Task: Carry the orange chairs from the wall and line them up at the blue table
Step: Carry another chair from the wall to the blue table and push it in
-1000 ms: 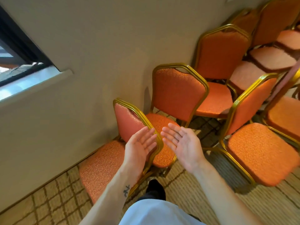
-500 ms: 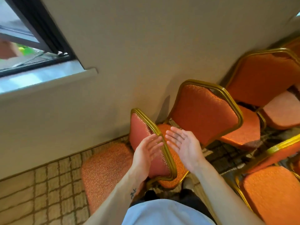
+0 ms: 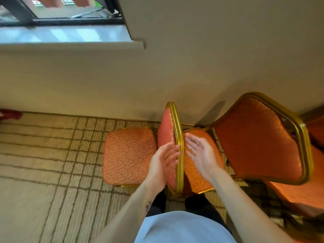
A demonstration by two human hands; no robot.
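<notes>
An orange chair (image 3: 128, 155) with a gold frame stands just in front of me, its seat to the left and its backrest edge-on below my hands. My left hand (image 3: 164, 159) is open on the seat side of the backrest, fingertips at the gold rim. My right hand (image 3: 199, 151) is open on the other side, palm turned toward the rim, fingers spread. Neither hand grips the frame. A second orange chair (image 3: 257, 139) stands close on the right, its seat partly under the first chair's back. The blue table is out of view.
A beige wall (image 3: 175, 67) runs right behind the chairs, with a window sill (image 3: 70, 41) at upper left. Patterned beige carpet (image 3: 52, 163) lies open to the left. Another orange chair edge (image 3: 315, 130) shows at far right. My feet stand just behind the backrest.
The view has swung left and down onto the nearest chair. Both hands have come closer to its backrest rim, now flanking it on either side. The other chairs have slid out of view.
</notes>
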